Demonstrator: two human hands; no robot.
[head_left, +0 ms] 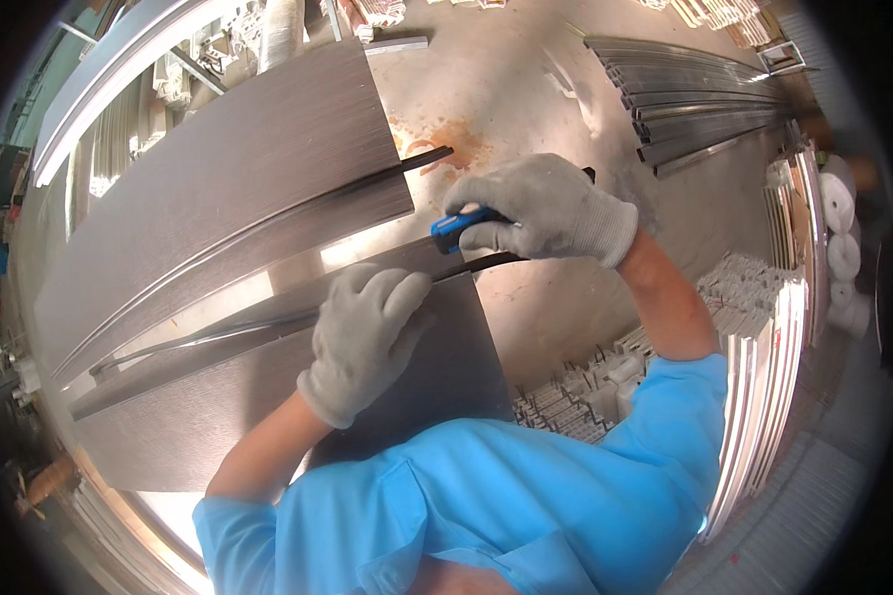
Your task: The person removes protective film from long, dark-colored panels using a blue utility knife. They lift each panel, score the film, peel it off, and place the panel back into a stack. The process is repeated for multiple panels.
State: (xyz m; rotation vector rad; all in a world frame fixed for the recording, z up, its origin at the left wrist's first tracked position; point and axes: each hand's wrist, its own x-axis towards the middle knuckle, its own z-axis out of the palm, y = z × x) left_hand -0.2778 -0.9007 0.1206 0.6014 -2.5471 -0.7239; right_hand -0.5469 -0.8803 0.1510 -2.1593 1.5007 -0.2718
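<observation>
Grey-gloved right hand (541, 210) gripping blue tool (454, 230), left hand (363, 329) half-curled over black strip (491, 262), grip unclear, dark panel (446, 347) beneath.

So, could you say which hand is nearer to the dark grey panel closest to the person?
Left. The left hand is over the dark grey panel; the right hand, holding a blue handheld tool, is past the panel's right end.

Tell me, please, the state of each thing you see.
Blue tool: gripped
Right hand: gloved, closed around blue tool
Left hand: gloved, fingers curled
Near strip: partly hidden by left hand
Near panel: flat
Far panel: flat
Far strip: end jutting beyond far panel
Dark profiles: lying side by side
White rolls: stacked
</observation>
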